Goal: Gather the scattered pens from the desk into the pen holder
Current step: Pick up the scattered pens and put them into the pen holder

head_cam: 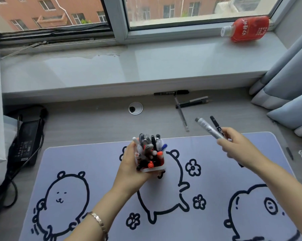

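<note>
left hand (129,168) grips pen holder (152,168), base hidden | right hand (237,145) pinches two pens (209,128)

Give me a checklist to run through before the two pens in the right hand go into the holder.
1. Right hand grips both pens, a silver pen and a black pen: ok.
2. Left hand steadies the pen holder on the desk mat: ok.
3. Room in the holder for two more: cannot tell, it looks crowded.
4. Pens lined up over the holder: not ok, they are off to its right.
5. Desk cleared: not ok, loose pens lie near the windowsill.
</note>
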Motion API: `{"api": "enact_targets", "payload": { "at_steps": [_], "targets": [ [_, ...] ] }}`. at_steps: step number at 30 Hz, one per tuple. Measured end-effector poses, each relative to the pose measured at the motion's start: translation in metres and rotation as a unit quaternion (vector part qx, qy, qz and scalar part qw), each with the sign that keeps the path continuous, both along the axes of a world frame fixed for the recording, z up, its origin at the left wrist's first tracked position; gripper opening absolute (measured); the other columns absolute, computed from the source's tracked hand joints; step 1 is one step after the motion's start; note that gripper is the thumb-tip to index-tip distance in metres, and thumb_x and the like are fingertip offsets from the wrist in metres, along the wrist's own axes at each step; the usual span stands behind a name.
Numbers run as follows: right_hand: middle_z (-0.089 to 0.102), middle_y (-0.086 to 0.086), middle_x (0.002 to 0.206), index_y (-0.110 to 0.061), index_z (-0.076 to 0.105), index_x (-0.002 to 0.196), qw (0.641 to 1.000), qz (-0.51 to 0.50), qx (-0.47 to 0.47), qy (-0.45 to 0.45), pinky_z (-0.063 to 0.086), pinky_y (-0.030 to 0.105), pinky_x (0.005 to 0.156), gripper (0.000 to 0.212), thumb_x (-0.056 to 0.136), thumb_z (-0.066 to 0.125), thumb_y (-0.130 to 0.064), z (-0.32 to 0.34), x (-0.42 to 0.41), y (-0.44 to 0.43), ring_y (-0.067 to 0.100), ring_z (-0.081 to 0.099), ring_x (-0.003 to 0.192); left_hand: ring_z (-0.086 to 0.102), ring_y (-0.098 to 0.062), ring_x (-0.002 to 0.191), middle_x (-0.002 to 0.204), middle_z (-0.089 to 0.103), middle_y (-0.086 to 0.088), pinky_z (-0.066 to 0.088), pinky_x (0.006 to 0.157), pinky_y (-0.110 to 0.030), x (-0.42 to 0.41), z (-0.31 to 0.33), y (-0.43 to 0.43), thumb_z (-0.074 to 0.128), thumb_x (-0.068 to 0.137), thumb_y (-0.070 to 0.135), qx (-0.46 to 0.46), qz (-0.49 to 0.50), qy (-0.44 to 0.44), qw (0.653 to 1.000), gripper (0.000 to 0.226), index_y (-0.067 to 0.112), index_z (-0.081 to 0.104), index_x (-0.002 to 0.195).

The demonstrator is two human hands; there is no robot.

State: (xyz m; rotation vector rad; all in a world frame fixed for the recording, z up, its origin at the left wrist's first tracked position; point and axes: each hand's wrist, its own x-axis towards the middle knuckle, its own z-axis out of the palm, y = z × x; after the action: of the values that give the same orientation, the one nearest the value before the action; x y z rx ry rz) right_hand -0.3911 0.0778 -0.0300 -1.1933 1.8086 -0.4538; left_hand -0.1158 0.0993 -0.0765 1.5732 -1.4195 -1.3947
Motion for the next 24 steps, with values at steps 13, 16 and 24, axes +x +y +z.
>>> {"api": "enact_targets", "payload": {
  "at_steps": [13,16,24],
  "targets": [
    [0.060,-0.004,0.071,-0.025,0.056,0.074,0.995,-0.011,-0.094,-0.003,0.035,0.005,0.036,0.020,0.076,0.073,-0.015,0.035,0.033,0.026,-0.001,0.048,0.035,0.059,-0.036,0.110,0.099,0.071,0.001,0.051,0.083,-0.052,-0.027,0.026,-0.024,0.056,0.074,0.049,-0.378,-0.076,-0.343,0.856,0.034,0.022,0.072,0.086],
    [0.059,-0.010,0.052,-0.022,0.058,0.076,0.995,-0.008,-0.094,-0.005,0.033,0.005,0.034,0.014,0.076,0.072,-0.019,0.042,0.039,0.028,0.000,0.047,0.034,0.057,-0.033,0.100,0.085,0.069,0.000,0.049,0.085,-0.039,-0.023,0.019,-0.024,0.057,0.080,0.028,-0.376,-0.047,-0.274,0.884,0.021,0.012,0.067,0.071],
    [0.057,-0.023,0.041,-0.022,0.064,0.070,0.995,0.012,-0.102,-0.015,0.033,0.006,0.035,0.010,0.073,0.074,-0.019,0.055,0.046,0.032,0.002,0.045,0.034,0.045,-0.018,0.117,0.101,0.056,0.009,0.034,0.103,-0.017,-0.007,0.016,-0.017,0.046,0.084,0.015,-0.331,-0.003,-0.103,0.938,0.025,0.015,0.060,0.105]
  ]
}}
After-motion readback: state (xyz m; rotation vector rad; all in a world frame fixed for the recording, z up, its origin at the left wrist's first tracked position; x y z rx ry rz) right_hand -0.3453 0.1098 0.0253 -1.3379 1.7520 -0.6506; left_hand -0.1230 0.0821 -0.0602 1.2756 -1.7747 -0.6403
